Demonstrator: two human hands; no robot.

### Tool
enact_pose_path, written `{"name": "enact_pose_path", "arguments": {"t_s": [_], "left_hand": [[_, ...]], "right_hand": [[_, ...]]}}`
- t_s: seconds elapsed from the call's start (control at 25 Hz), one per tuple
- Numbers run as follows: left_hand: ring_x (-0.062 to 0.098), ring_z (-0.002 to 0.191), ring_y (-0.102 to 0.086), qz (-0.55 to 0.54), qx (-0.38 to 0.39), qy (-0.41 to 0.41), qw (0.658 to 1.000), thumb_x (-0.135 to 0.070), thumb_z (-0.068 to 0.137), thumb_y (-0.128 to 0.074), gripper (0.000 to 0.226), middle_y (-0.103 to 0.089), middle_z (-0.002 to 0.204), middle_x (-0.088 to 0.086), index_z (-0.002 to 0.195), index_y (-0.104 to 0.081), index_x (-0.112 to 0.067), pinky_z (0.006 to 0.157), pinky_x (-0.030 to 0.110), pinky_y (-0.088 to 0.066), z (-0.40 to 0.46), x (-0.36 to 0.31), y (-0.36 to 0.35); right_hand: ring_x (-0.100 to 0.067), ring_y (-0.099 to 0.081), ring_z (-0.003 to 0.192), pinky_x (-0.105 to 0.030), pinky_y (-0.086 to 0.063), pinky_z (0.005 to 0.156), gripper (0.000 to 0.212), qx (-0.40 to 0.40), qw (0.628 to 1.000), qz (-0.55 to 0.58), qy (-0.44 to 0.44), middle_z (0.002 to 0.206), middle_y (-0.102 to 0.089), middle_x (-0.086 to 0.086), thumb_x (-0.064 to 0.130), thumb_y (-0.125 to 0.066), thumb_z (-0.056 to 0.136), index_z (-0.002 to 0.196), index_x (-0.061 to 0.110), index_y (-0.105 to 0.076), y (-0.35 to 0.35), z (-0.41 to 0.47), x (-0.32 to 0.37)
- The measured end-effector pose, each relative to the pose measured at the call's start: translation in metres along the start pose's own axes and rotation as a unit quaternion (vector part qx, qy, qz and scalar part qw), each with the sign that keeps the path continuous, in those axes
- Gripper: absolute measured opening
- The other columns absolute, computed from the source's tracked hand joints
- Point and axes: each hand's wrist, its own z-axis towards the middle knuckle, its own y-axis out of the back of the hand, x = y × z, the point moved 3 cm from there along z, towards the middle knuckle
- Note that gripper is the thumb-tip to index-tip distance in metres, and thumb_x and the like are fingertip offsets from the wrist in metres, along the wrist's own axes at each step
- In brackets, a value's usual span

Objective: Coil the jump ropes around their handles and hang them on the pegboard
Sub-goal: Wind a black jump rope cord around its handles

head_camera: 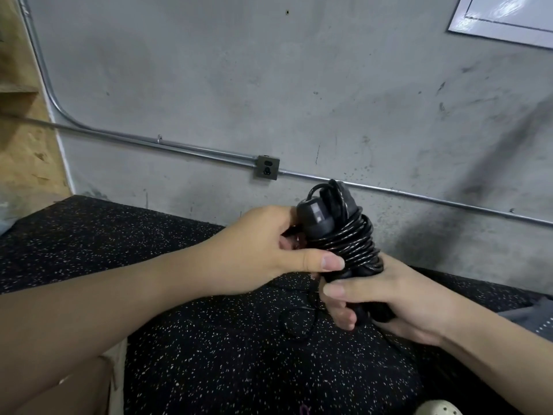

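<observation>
- We hold the jump rope (344,238) upright in front of us, above the black speckled floor mat (209,339) and before the grey concrete wall (269,85).
- The two black handles (320,218) stand side by side, and the black cord is wound in many tight turns around their middle; the handle tops rise above the coil.
- Our right hand (398,298) grips the lower ends of the handles: its fingers (341,313) are curled closely round them and the thumb lies across the front, just beneath the coil.
- Our left hand (269,250) holds the upper part of the bundle from the left: its thumb presses against the lowest turns of cord, and its fingers curl behind the handle, so we cannot tell exactly where their tips rest.
- The two thumbs lie near each other, one above the other, without touching.
- A loose loop of cord (299,322) hangs below the hands, just over the mat.
- A metal conduit (179,145) runs along the wall to an outlet box (267,167), behind and to the left of the handle tops.
- A laminated sheet (508,19) is fixed to the wall at upper right.
</observation>
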Motion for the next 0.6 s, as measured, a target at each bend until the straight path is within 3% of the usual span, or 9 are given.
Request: {"name": "enact_pose_path", "arguments": {"t_s": [0.08, 0.16, 0.28, 0.36, 0.48, 0.6], "left_hand": [[0.022, 0.094, -0.074, 0.067, -0.025, 0.037, 0.997, -0.082, 0.07, -0.07, 0.074, -0.078, 0.101, 0.003, 0.107, -0.072, -0.019, 0.09, 0.048, -0.058, 0.003, 0.01, 0.006], [0.017, 0.074, -0.067, 0.112, -0.04, 0.066, 0.991, -0.097, 0.061, -0.055, 0.096, -0.072, 0.082, 0.008, 0.097, -0.072, -0.01, 0.074, 0.043, -0.055, 0.004, 0.016, 0.007], [0.01, 0.056, -0.044, 0.111, -0.068, 0.065, 0.989, -0.086, 0.068, -0.053, 0.083, -0.048, 0.061, -0.003, 0.08, -0.065, -0.005, 0.055, 0.026, -0.035, 0.005, 0.01, 0.004], [0.014, 0.056, -0.045, 0.103, -0.073, 0.065, 0.99, -0.082, 0.074, -0.057, 0.075, -0.049, 0.061, 0.0, 0.078, -0.062, -0.007, 0.056, 0.029, -0.036, 0.004, 0.009, 0.002], [0.011, 0.056, -0.041, 0.099, -0.073, 0.063, 0.99, -0.067, 0.087, -0.06, 0.059, -0.045, 0.061, -0.003, 0.08, -0.061, -0.008, 0.057, 0.031, -0.033, 0.001, 0.007, -0.002], [0.007, 0.059, -0.041, 0.09, -0.082, 0.064, 0.991, -0.066, 0.088, -0.059, 0.058, -0.049, 0.063, 0.004, 0.083, -0.064, -0.009, 0.057, 0.033, -0.034, 0.001, 0.003, -0.009]], "right_hand": [[-0.024, -0.045, 0.057, -0.034, -0.045, 0.061, 0.025, -0.059, 0.996, -0.069, 0.025, 0.061, -0.047, -0.015, 0.017, -0.079, 0.081, 0.076, 0.004, -0.058, 0.002, 0.003, 0.002], [-0.024, -0.044, 0.056, -0.035, -0.043, 0.06, 0.018, -0.107, 0.99, -0.076, 0.049, 0.06, -0.046, -0.015, 0.012, -0.076, 0.083, 0.077, 0.007, -0.06, 0.005, 0.004, 0.003], [-0.025, -0.042, 0.056, -0.036, -0.041, 0.059, 0.011, -0.14, 0.985, -0.078, 0.068, 0.064, -0.046, -0.016, 0.01, -0.073, 0.084, 0.08, 0.007, -0.064, 0.007, 0.005, 0.004], [-0.026, -0.043, 0.057, -0.037, -0.04, 0.06, 0.019, -0.171, 0.975, -0.119, 0.072, 0.061, -0.048, -0.017, 0.013, -0.073, 0.084, 0.078, 0.001, -0.06, 0.009, 0.006, 0.004], [-0.025, -0.045, 0.057, -0.034, -0.042, 0.06, 0.023, -0.209, 0.96, -0.169, 0.079, 0.056, -0.051, -0.013, 0.012, -0.075, 0.088, 0.069, 0.015, -0.061, 0.01, 0.008, 0.004], [-0.02, -0.046, 0.055, -0.026, -0.042, 0.054, 0.016, -0.25, 0.95, -0.175, 0.065, 0.056, -0.052, -0.007, 0.006, -0.074, 0.089, 0.078, 0.009, -0.062, 0.008, 0.011, 0.002]]}}
